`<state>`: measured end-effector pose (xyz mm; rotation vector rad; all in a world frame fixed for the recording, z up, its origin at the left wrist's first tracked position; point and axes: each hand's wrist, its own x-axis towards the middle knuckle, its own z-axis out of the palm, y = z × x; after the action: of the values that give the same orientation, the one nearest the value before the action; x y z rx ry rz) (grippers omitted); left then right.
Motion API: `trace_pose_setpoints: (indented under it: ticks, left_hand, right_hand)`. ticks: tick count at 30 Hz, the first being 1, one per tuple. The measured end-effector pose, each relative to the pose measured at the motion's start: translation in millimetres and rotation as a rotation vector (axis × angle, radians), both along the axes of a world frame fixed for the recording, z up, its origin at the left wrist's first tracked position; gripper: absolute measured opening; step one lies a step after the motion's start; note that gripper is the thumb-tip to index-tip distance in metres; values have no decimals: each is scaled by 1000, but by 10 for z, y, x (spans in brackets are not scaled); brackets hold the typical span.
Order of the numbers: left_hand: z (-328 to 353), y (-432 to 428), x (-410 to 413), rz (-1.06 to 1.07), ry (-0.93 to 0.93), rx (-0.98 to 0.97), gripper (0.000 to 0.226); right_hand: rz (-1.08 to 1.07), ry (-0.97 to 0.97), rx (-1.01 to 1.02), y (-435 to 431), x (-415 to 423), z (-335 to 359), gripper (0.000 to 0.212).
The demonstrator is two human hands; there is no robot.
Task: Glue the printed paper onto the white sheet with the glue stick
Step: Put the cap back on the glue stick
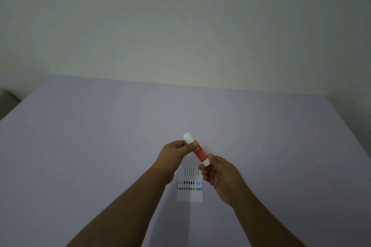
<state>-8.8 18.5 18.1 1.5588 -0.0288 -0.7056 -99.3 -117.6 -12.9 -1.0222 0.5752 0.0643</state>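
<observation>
Holding the glue stick (197, 150) aloft at frame centre, both hands are clamped on it: left hand (174, 151) on the white cap end, right hand (219, 174) on the base. Cap appears still on; no gluing is evident. Printed paper (190, 184) lies on the desk (80, 146) just below the grip, untouched.

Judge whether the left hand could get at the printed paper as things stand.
Probably not yet: the left hand is busy gripping the glue stick. The printed paper lies uncovered just below.
</observation>
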Motion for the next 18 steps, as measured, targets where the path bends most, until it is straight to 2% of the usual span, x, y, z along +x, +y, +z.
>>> trace_pose_setpoints:
  ticks: [4,5,8,9,12,16,18]
  left_hand:
    - [45,1,-44,13,2,-3,33]
    - [56,4,-52,16,1,-4,33]
    - [63,25,-61,35,2,-9,32]
    - [64,36,-61,37,4,-8,28]
    - [66,52,-65,41,3,-4,21]
    - [99,30,-76,51,0,8,19]
    - [112,26,-73,49,-2,4,18]
  right_hand:
    - [9,-80,-207,34,-37,30,8]
    - [26,-78,-195,36,-38,47,11]
    - [44,12,67,26,-52,113,38]
    - [58,32,100,21,-68,136,41]
    - [52,-14,45,36,-99,126,33]
    - [29,-80,-117,73,-93,155,7]
    - [33,-50,9,69,-78,191,19]
